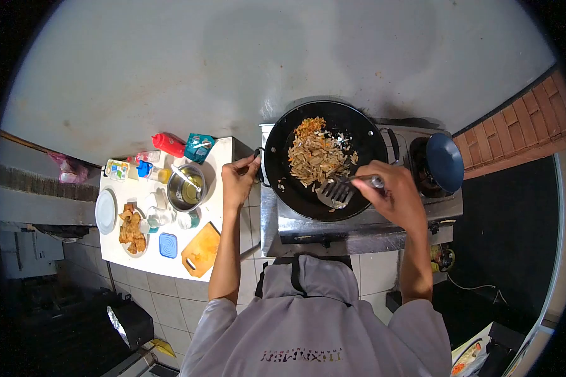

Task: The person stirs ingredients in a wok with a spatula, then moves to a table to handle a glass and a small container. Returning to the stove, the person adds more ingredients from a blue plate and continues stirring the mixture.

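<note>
The wok (pixel 366 143) sits on the left burner of the stove (pixel 358 227), fried food (pixel 314 154) heaped toward its far side. The left hand (pixel 238 180) is closed around the wok's left handle; the right hand (pixel 393 196) grips a slotted spatula (pixel 334 191), its blade resting at the wok's near edge

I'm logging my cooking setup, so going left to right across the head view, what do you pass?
White plate → fried pieces → metal bowl → left hand → wok → right hand holding the spatula → blue pan.
</note>
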Tool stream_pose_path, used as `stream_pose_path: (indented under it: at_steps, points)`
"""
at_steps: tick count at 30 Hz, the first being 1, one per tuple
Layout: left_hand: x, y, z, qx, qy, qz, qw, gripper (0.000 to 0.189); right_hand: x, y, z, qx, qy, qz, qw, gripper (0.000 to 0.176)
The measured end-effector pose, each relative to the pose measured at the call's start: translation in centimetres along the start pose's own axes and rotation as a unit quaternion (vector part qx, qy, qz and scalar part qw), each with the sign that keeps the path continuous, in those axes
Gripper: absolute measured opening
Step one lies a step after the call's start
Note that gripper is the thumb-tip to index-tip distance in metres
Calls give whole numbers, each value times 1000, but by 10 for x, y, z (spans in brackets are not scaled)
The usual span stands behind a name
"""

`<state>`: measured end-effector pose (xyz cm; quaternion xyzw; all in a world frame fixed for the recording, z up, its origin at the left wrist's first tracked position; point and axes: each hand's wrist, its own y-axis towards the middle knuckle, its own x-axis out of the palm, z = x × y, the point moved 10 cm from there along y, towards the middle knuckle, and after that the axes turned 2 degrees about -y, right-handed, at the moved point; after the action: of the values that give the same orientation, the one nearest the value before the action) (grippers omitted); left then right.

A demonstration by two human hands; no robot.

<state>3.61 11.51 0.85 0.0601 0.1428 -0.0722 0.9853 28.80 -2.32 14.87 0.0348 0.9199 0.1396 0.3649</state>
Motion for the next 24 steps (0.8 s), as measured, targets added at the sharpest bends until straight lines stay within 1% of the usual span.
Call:
stream_pose_path:
  at_steps: [1, 2, 3, 5, 7, 9, 10, 12, 13, 15, 17, 19, 20, 21, 23, 24]
  points:
    - [0, 0, 3, -1, -1, 0, 1000, 27, 11, 0, -3, -24, -9, -47, 999, 19]
    - [0, -1, -1, -39, 8, -8, 999, 31, 17, 0, 2, 3, -16, -69, 998, 20]
    - [1, -3, -5, -76, 19, -17, 997, 35, 22, 2, 9, 5, -15, -68, 998, 20]
    - [1, -3, -9, -75, 11, -19, 997, 35, 22, 7, 13, -63, -5, -8, 998, 18]
    - [1, 0, -16, -73, 0, -14, 997, 35, 6, 6, 0, -53, -29, -10, 998, 17]
    - [-1, 1, -8, -1, 19, 1, 1000, 29, -6, -2, -13, -11, -14, -31, 999, 18]
    - [-2, 0, -7, -2, 19, 0, 1000, 29, -8, -6, -21, -10, -13, -30, 999, 18]
    - [0, 0, -11, -43, -10, -2, 999, 30, 3, -12, -40, -40, -23, -85, 995, 18]
    - [2, 0, -11, -44, -13, -3, 999, 30, 9, -12, -39, -39, -25, -86, 995, 18]
    - [0, -1, -11, -27, -26, 7, 999, 30, 31, -15, -42, -104, -40, -82, 990, 18]
    - [0, -3, -7, -36, -15, 4, 999, 31, 48, -10, -28, -111, -36, -86, 989, 18]
    - [-1, -4, -3, -28, 6, 19, 999, 31, 55, 4, 0, -95, -42, -46, 994, 18]
    - [-1, -4, -2, -27, 7, 22, 999, 31, 53, 12, 15, -74, -22, -22, 997, 16]
    - [-1, -5, -4, -32, 20, 24, 999, 31, 42, 17, 20, -53, -27, 6, 998, 17]
    - [-4, -6, -6, -38, 35, 40, 998, 30, 20, 22, 21, -35, 6, 71, 997, 15]
    - [-3, -7, -5, -35, 38, 39, 998, 30, 22, 24, 20, -41, 13, 66, 997, 15]
